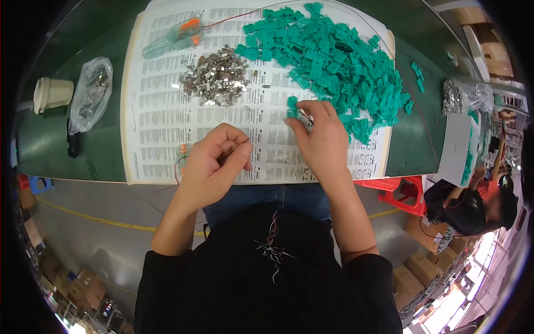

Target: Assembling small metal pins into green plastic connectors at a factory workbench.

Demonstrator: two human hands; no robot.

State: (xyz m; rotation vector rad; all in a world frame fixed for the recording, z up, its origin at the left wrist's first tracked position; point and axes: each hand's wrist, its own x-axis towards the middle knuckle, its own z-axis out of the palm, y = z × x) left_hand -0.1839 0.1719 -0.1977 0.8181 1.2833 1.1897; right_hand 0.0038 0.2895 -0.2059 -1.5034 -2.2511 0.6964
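Over the printed paper sheet, my left hand is closed, with thumb and fingers pinched together. A thin dark tip shows at its fingertips, too small to name. My right hand has its thumb and forefinger closed around a small green plastic piece, near the edge of the big heap. Part of that piece is hidden by the fingers, and a small pale bit shows beside it. A pile of small shiny metal clips lies beyond my left hand. The large heap of green plastic pieces spreads beyond my right hand.
A clear-green tool with orange parts lies at the back left, a red wire running from it. Left are a clear plastic bag and a beige cup. A white box and red stool stand right, near another person.
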